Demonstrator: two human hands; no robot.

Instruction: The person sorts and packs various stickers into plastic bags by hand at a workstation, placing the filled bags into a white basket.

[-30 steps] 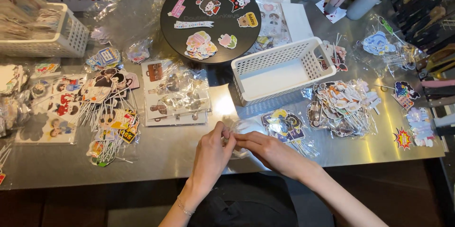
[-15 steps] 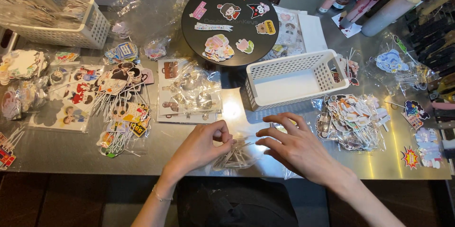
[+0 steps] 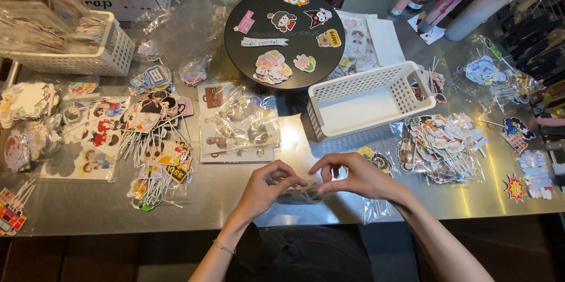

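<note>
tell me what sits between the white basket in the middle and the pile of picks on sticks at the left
In the head view, a clear bag of small charms lies between the empty white basket and the picks.

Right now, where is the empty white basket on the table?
In the head view, the white basket stands right of centre on the metal table, just below the round black tray and beyond the right hand.

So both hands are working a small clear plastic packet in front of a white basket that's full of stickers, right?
Not quite. In the head view the white basket is empty. Both the left hand and the right hand do hold the small clear plastic packet in front of it.
</note>
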